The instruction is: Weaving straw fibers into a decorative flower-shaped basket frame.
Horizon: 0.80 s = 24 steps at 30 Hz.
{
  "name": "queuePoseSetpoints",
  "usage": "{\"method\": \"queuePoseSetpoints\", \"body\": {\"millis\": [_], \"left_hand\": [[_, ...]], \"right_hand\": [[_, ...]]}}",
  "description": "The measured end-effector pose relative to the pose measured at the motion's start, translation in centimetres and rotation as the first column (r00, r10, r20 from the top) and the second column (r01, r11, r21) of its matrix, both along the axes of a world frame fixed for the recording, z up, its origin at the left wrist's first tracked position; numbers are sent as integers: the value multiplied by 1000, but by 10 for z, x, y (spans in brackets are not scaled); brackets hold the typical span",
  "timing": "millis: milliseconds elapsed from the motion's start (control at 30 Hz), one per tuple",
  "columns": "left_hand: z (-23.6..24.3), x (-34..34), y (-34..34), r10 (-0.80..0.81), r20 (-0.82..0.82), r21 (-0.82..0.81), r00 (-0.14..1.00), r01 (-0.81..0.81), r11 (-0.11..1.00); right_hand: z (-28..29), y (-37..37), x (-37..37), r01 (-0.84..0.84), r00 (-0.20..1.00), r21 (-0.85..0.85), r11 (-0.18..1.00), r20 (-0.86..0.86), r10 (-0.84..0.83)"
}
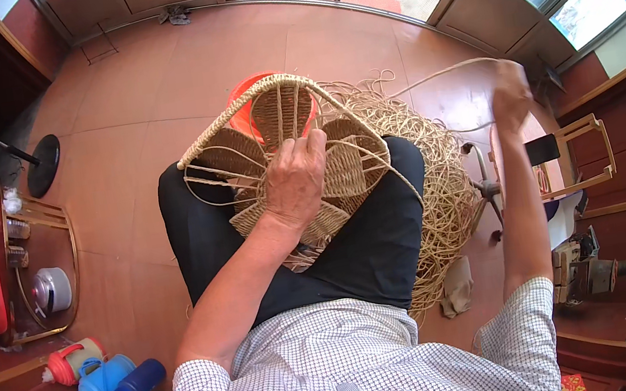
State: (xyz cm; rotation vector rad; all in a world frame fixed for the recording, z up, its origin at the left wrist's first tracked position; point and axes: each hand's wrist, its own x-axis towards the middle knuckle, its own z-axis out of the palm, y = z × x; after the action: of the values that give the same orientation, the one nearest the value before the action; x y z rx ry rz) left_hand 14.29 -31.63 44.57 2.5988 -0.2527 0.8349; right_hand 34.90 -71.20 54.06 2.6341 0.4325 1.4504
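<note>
A half-woven straw-coloured basket (345, 166) rests on my lap, with a cord-wrapped rim and petal-shaped woven panels. My left hand (297, 178) is closed on cords near the basket's middle, its fingertips pinched together. Out to the right, my right hand (510, 97) is raised and blurred by motion, its fingers closed on a straw-coloured cord (447, 72). That cord stretches back toward the left, and a second strand runs to the same hand lower down. Part of an orange-red container (241, 103) shows behind the basket's rim.
A large heap of loose cord (442, 192) lies on the floor to my right, beside a wheeled stand (483, 188). A rack with a kettle (52, 289) and flasks (106, 380) are at left. A wooden-framed chair (605, 144) stands at right.
</note>
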Motion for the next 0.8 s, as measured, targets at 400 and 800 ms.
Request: {"method": "queuePoseSetpoints", "body": {"millis": [400,800], "left_hand": [[10,18,-8,-10,-95,-149,995,-5,989],[15,3,7,-319,-188,-875,929,-11,484]], "right_hand": [[-63,-73,-123,332,830,563,757,-556,49],[-58,182,-201,-272,716,664,696,-344,608]]}}
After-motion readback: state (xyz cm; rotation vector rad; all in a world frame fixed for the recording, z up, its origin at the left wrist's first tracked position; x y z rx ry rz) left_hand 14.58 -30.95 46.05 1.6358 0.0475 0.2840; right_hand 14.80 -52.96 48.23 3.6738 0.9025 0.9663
